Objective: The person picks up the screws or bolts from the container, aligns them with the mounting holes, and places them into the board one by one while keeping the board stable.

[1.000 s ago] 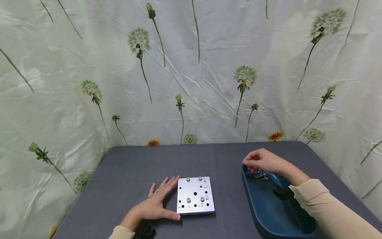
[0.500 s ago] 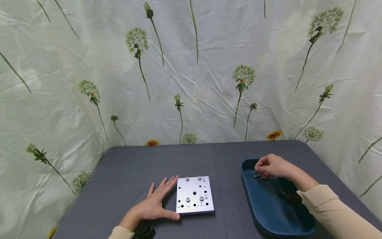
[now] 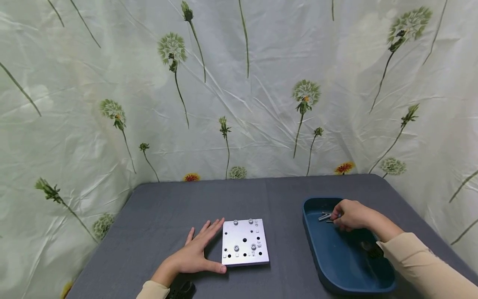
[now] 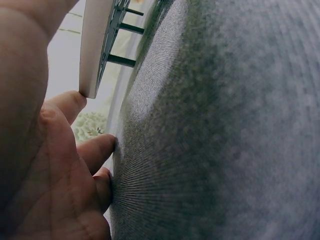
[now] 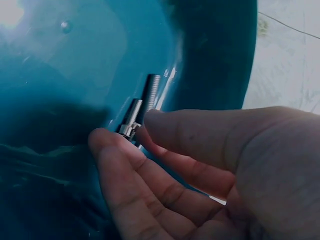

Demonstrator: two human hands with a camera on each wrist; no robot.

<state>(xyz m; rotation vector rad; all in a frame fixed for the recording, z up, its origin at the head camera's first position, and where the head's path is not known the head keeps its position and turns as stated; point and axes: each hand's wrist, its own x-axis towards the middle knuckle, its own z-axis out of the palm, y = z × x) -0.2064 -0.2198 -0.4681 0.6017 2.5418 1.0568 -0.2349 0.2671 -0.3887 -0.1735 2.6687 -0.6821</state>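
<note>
A silvery metal plate [image 3: 244, 243] with holes and several socket-head screws stands on the grey cloth. My left hand [image 3: 196, 253] has its fingers spread beside it, thumb and index finger touching its left corners. In the left wrist view a fingertip meets the edge of the plate [image 4: 95, 55], and dark threaded stems [image 4: 122, 60] stick out of its underside. My right hand [image 3: 354, 216] is down in the blue tray [image 3: 311, 249], thumb and fingers closed about the end of a bolt [image 5: 150, 92]. A shorter bolt [image 5: 132, 114] lies against it; the fingers partly hide both.
More small metal bolts [image 3: 325, 217] lie at the tray's far left end. A dark wrist device [image 3: 183, 289] shows near the left sleeve. Behind the table [image 3: 209, 195] hangs a pale curtain [image 3: 261, 104] printed with dandelions.
My right hand has come down from above the tray's far left rim, moving right and nearer to the bolts inside. My left hand and the plate have stayed in place.
</note>
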